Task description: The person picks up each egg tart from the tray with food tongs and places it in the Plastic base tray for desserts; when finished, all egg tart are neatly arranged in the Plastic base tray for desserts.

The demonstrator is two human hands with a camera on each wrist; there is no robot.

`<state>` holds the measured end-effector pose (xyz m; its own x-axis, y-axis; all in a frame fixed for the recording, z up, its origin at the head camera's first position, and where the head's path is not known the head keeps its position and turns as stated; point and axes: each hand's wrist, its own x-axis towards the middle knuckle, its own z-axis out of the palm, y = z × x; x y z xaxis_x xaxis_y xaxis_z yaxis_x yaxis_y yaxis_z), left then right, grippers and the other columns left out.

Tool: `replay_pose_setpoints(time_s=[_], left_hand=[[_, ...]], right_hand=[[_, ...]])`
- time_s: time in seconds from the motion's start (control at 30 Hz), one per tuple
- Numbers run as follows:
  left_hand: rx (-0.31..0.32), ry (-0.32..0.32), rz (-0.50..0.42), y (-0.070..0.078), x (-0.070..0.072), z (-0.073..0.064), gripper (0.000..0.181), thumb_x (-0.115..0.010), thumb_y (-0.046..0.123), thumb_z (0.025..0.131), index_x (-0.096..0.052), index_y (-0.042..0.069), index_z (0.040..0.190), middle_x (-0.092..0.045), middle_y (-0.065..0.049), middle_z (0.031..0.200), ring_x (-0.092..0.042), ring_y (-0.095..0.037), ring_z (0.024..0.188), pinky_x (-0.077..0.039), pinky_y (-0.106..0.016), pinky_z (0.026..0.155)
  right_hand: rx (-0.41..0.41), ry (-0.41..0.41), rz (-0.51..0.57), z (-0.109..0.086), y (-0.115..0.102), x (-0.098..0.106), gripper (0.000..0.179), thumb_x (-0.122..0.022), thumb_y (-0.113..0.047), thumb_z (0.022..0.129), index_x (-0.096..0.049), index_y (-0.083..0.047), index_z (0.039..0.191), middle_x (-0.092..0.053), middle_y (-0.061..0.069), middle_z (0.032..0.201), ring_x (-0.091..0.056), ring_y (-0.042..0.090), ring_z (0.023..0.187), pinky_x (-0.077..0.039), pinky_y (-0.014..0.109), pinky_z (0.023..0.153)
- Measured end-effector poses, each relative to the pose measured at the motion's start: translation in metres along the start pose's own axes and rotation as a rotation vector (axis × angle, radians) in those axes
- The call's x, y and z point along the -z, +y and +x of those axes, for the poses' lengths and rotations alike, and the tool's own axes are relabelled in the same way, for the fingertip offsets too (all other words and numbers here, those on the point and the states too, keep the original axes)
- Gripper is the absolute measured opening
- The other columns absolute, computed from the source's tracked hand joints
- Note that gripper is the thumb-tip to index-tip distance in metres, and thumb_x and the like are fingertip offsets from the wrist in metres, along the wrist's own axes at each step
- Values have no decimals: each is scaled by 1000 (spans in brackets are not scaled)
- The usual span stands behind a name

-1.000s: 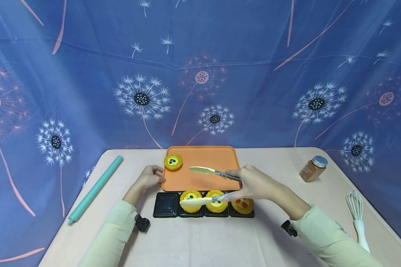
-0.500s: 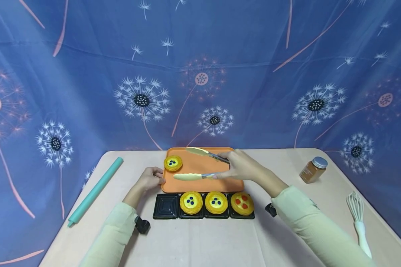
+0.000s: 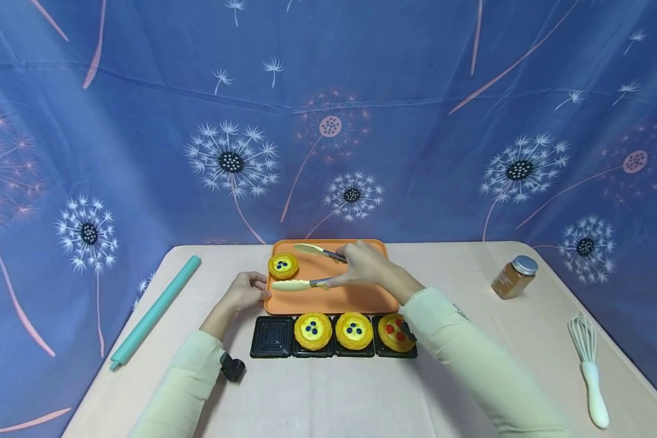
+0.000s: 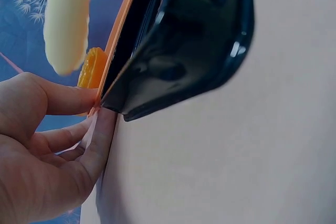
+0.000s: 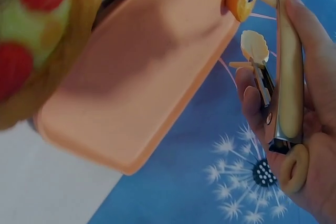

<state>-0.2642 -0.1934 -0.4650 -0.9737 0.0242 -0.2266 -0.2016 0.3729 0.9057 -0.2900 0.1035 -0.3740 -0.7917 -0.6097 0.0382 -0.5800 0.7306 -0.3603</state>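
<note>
My left hand (image 3: 245, 292) pinches the left edge of an orange tray (image 3: 367, 299); in the left wrist view its thumb and fingers grip the rim. My right hand (image 3: 364, 266) holds a pair of tongs (image 5: 290, 72) with cream-coloured tips, its two arms spread apart with nothing between them. The tips reach over the tray toward an egg tart (image 3: 283, 266) with blue dots at the tray's left end. One tip lies beyond the tart's right side, the other nearer the front. Closer to me stands a black four-part container (image 3: 272, 337), its leftmost compartment bare.
Two blue-dotted tarts (image 3: 313, 331) and a red-topped tart (image 3: 390, 336), partly covered by the right wrist camera, sit in the container. A teal rolling pin (image 3: 156, 313) lies left. At right are a brown jar (image 3: 514, 277) and a whisk (image 3: 589, 371).
My right hand has carried the spread tongs leftward and away from me, from above the container to over the tray near its tart. The left hand has stayed at the tray's edge.
</note>
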Motion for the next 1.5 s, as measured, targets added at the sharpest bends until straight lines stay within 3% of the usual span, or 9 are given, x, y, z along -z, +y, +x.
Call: replay_pose_setpoints(time_s=[0.13, 0.33, 0.77, 1.07, 1.37, 1.5], left_hand=[[-8, 2, 4, 1, 0, 0, 35, -68, -8, 83, -58, -11, 116, -58, -15, 95, -57, -21, 78, -55, -29, 65], [-6, -12, -16, 3, -2, 0, 36, -67, -10, 83, -57, -12, 118, -58, -16, 95, -59, -22, 79, -58, -33, 69], [-2, -10, -24, 5, -5, 1, 32, -67, -11, 83, -58, -12, 114, -57, -14, 91, -58, -20, 74, -57, -30, 65], [-7, 1, -15, 6, -4, 2, 32, -67, -11, 83, -58, -12, 114, -58, -14, 92, -58, -19, 75, -57, -29, 65], [-11, 4, -8, 3, -3, 0, 33, -68, -11, 82, -58, -12, 113, -58, -14, 91, -56, -18, 74, -56, -28, 65], [-16, 8, -3, 0, -1, 0, 33, -68, -10, 82, -58, -13, 112, -58, -14, 91, -56, -19, 75, -56, -28, 65]], right_hand=[[-16, -5, 15, 6, 0, -8, 52, -80, -56, 76, -63, -7, 82, -23, -6, 55, -16, 9, 49, -19, 26, 49], [-58, -13, 32, 13, 0, -15, 56, -80, -54, 78, -67, 0, 88, -28, -5, 54, -22, 8, 48, -25, 25, 48], [-47, -7, 39, 17, -1, -20, 36, -77, -41, 86, -63, -9, 80, -40, -4, 55, -29, 8, 47, -27, 23, 46], [-10, 34, 36, 18, -2, -14, 39, -76, -40, 87, -55, -12, 70, -32, -5, 53, -27, 7, 44, -25, 22, 45], [21, 26, 11, 11, -8, 2, 33, -76, -38, 88, -66, -8, 84, -41, -4, 54, -28, 8, 44, -24, 23, 45], [42, 40, -3, 6, -13, 15, 38, -76, -38, 88, -72, -1, 96, -45, -3, 55, -29, 8, 43, -25, 23, 44]])
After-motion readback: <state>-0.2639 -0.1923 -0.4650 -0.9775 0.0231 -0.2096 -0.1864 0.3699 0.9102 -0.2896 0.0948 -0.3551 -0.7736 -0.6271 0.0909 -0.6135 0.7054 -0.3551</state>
